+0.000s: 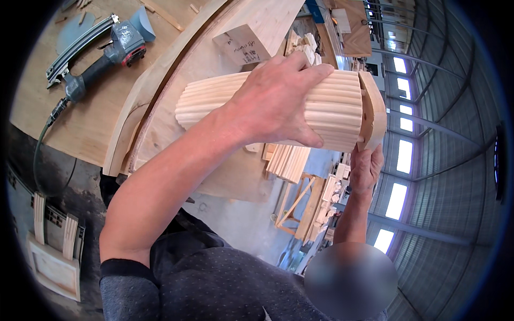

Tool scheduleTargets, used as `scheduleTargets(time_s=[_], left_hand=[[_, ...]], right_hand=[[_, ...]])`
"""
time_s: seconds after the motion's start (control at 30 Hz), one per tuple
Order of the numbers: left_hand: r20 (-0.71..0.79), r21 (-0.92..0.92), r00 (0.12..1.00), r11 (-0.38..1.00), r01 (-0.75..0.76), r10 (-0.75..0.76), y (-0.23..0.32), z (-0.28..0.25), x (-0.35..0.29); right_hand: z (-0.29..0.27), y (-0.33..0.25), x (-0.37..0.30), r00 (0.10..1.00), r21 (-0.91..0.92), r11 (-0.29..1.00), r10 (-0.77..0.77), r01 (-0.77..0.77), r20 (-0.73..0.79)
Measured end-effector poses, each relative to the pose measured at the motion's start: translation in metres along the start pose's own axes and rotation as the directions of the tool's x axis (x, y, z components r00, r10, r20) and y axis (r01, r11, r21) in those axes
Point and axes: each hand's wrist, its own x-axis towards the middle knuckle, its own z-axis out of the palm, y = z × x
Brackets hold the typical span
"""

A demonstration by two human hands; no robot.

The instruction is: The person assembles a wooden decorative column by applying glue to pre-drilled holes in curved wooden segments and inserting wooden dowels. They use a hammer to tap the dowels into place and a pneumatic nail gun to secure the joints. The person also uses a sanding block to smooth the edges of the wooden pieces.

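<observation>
A pale fluted wooden piece, rounded across its ribs, lies across the middle of the view. My left hand is closed over its top, thumb on the near side and fingers on the far side. At its right end stands a flat wooden end board with rounded corners. A narrow gap separates the two, with what look like small pegs bridging it. My right hand pinches the lower edge of the end board; some of its fingers are hidden behind the wood.
A pneumatic nail gun with a hose lies on the workbench at left. A curved wooden rail runs beside it. Behind my left hand stands a wooden block with handwriting. More fluted pieces are stacked beyond.
</observation>
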Motion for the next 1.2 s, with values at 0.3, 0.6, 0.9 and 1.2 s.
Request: scheduleTargets(time_s=[0.3,0.6,0.9,1.2], left_hand=[[0.001,0.019,1.0,1.0,0.006,-0.006,0.0,-0.002,-0.001],[-0.003,0.013,1.0,1.0,0.008,-0.008,-0.001,-0.007,-0.001],[0.059,-0.081,0.998,0.997,0.016,-0.011,0.01,-0.026,-0.007],[0.106,-0.237,0.986,0.959,0.154,-0.132,0.087,-0.046,0.026]], right_hand=[[0.002,-0.019,0.004,1.0,-0.099,0.995,-0.014,0.016,0.02],[-0.002,-0.021,0.007,0.994,-0.132,0.988,-0.073,0.084,0.086],[0.0,-0.051,0.024,0.923,-0.359,0.857,-0.292,0.369,0.252],[0.027,-0.107,0.027,0.953,-0.229,0.929,-0.259,0.29,0.156]])
